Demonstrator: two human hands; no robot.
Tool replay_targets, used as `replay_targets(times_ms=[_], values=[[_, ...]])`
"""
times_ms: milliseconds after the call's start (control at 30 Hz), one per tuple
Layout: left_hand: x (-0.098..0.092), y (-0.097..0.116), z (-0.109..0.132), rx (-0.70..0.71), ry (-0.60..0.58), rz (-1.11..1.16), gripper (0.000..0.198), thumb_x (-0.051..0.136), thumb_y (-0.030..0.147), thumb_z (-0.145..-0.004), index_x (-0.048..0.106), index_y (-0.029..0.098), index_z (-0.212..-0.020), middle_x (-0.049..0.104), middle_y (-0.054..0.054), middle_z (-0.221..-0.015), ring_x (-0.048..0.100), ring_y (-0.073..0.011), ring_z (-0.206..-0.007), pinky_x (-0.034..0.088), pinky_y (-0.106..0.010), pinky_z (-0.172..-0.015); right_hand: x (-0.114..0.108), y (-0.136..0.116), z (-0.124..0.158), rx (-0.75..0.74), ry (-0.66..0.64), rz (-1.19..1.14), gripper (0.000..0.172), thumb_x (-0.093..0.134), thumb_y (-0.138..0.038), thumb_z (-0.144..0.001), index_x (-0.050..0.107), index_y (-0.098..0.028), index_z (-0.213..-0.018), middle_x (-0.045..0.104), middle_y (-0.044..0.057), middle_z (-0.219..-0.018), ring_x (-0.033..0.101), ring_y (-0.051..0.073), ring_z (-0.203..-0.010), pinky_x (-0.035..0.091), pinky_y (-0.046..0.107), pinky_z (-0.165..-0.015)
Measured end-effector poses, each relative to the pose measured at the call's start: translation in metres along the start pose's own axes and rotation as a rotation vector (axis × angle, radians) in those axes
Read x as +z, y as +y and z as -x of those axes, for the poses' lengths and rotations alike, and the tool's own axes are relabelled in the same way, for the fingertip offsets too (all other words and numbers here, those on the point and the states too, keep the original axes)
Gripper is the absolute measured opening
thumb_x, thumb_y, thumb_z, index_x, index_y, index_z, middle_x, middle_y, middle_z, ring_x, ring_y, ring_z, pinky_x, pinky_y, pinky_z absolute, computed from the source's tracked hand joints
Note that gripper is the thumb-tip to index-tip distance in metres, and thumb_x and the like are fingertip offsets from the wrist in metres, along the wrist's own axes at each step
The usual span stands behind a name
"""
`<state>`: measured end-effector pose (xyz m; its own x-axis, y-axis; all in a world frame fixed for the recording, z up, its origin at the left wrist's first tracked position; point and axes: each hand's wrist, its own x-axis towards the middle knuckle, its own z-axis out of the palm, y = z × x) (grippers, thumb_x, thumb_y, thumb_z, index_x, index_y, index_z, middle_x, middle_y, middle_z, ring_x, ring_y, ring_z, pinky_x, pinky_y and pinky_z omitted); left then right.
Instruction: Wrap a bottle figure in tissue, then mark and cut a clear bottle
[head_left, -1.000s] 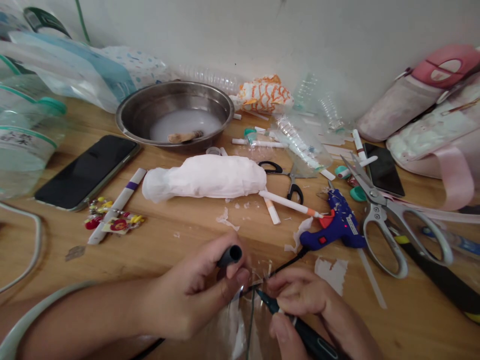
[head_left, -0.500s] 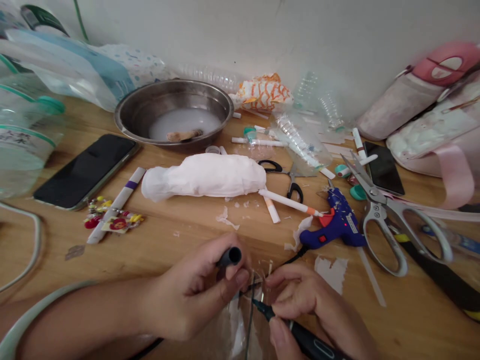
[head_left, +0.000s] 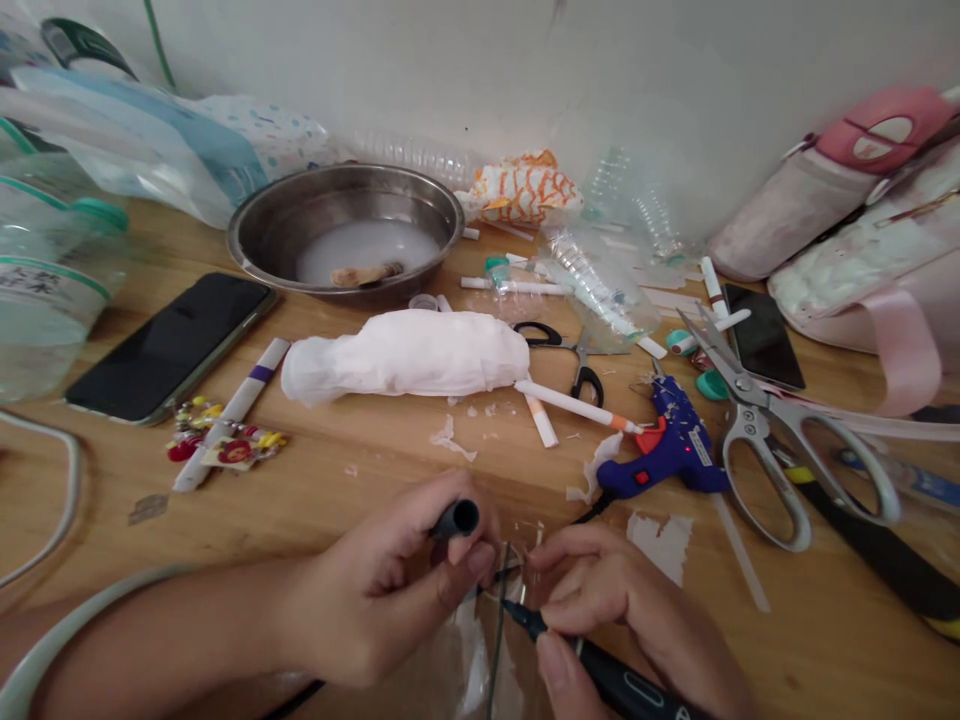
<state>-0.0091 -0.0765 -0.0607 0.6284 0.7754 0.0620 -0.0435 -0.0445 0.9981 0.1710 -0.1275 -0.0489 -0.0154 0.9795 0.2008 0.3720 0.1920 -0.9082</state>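
Note:
My left hand (head_left: 397, 580) is closed around a dark marker cap (head_left: 463, 517), its open end facing me. Its thumb and finger also seem to pinch a clear plastic piece (head_left: 474, 650) at the near edge of the table. In my right hand (head_left: 622, 600) is a black marker (head_left: 619, 680), uncapped and gripped low near its nib. The dark nib points left at the clear plastic, beside a thin dark strip; whether it touches cannot be made out. A white wrapped bottle shape (head_left: 412, 352) lies on the table beyond both hands.
A blue glue gun (head_left: 667, 450) and large scissors (head_left: 772, 430) lie to the right, with black-handled scissors (head_left: 577, 350) farther back. A metal bowl (head_left: 247, 235) of cloudy liquid stands behind. A phone (head_left: 165, 345) and a white marker (head_left: 244, 400) lie left.

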Motion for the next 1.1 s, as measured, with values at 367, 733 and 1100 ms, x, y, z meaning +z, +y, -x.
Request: replay_targets(times_ms=[367,733,1100], values=[[-0.002,0.002,-0.001,-0.014,-0.02,0.063,0.02,0.034,0.029,-0.099,0.032,0.025,-0.079,0.039,0.004,-0.075,0.035,-0.0116,-0.065,0.036,-0.022,-0.059,-0.007,0.0,-0.009,-0.037,0.183,-0.163,0.018,0.055,-0.007,-0.082,0.059,-0.025,-0.083,0.065,-0.004,-0.072,0.065,0.01,-0.074,0.053,0.018,-0.069],[-0.003,-0.003,-0.002,0.017,-0.068,0.182,0.017,0.037,0.024,-0.099,0.035,0.024,-0.082,0.053,0.001,-0.087,0.051,-0.0118,-0.082,0.042,-0.022,-0.072,-0.028,0.013,-0.014,0.039,0.006,-0.162,0.017,0.06,-0.013,-0.086,0.06,-0.03,-0.088,0.061,-0.007,-0.065,0.069,0.011,-0.089,0.054,0.016,-0.077],[-0.002,0.002,-0.003,0.06,-0.042,-0.035,0.019,0.038,0.008,-0.093,0.037,0.024,-0.084,0.061,0.001,-0.093,0.057,-0.0106,-0.086,0.047,-0.02,-0.076,0.01,-0.001,-0.005,0.057,0.142,-0.134,0.017,0.055,-0.011,-0.077,0.055,-0.028,-0.077,0.058,-0.008,-0.078,0.064,0.009,-0.084,0.044,0.022,-0.075]])
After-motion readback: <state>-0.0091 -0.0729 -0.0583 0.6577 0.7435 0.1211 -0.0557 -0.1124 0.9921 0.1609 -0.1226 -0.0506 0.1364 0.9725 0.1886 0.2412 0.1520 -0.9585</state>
